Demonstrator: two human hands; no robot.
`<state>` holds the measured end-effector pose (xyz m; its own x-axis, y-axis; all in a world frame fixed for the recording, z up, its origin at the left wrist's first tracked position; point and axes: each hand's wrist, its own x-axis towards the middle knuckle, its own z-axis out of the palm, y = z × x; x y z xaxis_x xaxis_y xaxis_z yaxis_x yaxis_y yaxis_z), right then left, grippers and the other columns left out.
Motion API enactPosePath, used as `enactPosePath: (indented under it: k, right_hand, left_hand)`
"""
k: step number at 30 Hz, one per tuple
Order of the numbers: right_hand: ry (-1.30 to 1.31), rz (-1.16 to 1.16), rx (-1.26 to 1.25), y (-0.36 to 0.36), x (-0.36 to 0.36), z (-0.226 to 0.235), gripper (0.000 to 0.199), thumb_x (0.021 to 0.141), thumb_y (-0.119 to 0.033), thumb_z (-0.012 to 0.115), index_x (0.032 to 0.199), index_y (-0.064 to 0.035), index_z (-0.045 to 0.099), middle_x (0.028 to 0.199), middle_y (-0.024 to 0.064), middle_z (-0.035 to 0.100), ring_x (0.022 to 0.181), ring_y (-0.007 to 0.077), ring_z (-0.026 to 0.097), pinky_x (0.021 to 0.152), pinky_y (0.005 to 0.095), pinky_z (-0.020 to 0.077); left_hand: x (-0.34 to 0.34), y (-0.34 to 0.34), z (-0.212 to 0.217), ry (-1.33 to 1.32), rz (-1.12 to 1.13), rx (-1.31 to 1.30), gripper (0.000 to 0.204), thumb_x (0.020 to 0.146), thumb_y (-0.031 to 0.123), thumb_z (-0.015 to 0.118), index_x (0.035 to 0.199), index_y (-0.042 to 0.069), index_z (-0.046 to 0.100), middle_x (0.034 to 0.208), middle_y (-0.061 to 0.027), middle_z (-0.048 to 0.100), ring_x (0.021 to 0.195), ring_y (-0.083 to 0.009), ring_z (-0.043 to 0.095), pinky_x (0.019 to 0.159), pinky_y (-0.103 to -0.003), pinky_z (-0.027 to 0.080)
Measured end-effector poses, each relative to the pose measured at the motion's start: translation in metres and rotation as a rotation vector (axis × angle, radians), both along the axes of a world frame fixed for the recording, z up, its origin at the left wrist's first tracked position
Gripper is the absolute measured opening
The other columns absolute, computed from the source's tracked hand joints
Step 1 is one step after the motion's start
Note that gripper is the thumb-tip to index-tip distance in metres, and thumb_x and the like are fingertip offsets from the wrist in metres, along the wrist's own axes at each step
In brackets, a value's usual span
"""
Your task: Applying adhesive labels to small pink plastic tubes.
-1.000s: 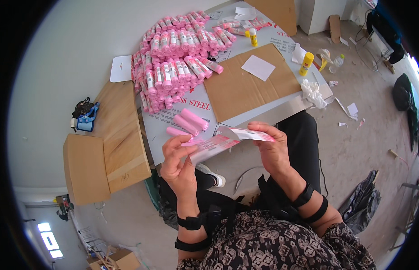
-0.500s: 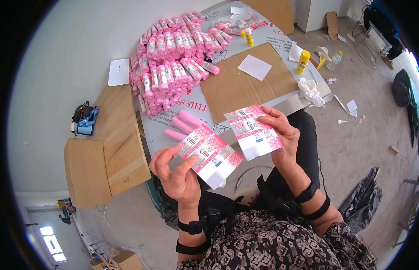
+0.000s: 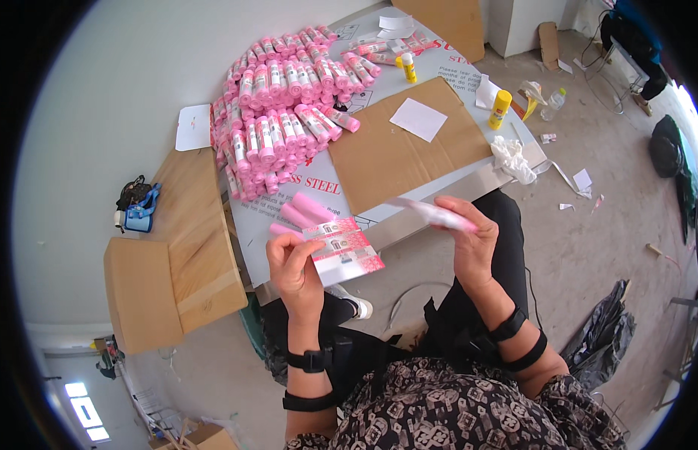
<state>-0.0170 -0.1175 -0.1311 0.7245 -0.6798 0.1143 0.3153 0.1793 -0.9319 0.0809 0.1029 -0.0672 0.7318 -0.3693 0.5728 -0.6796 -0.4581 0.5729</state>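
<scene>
Left grip (image 3: 295, 271) clamps a label (image 3: 349, 261) between thumb and fingers, its pink-and-white printed face turned up. Right grip (image 3: 475, 244) is clamped on another label (image 3: 431, 214), tilted nearly edge-on and blurred, so how many layers it has cannot be told. Both labels are held up near the counter's close edge, well apart from each other. Beyond the left one lie three bare pink rolls (image 3: 313, 207); whether it touches them cannot be told. Farther back on the counter (image 3: 247, 241), many labelled rolls (image 3: 266, 139) are piled up. Right of the pile lies a cardboard sheet (image 3: 397, 169) bearing a white paper (image 3: 418, 120). A large yellow glue stick (image 3: 500, 111) stands beyond a crumpled tissue (image 3: 514, 159), with a smaller one (image 3: 409, 69) farther back.
</scene>
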Motion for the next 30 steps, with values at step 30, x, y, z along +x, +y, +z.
enactPosePath:
  k: [30]
  right_hand:
    - [0.231, 0.571, 0.635, 0.061, 0.066, -0.017, 0.022, 0.085, -0.007, 0.066, 0.106, -0.0022, 0.065, 0.101, 0.0043, 0.066, 0.081, 0.0088, 0.059, 0.067, 0.0253, 0.0467]
  left_hand:
    - [-0.003, -0.031, -0.044, 0.942, 0.107, -0.942, 0.022, 0.08, -0.008, 0.065, 0.1, -0.001, 0.062, 0.086, -0.0072, 0.064, 0.066, -0.013, 0.056, 0.059, -0.028, 0.046]
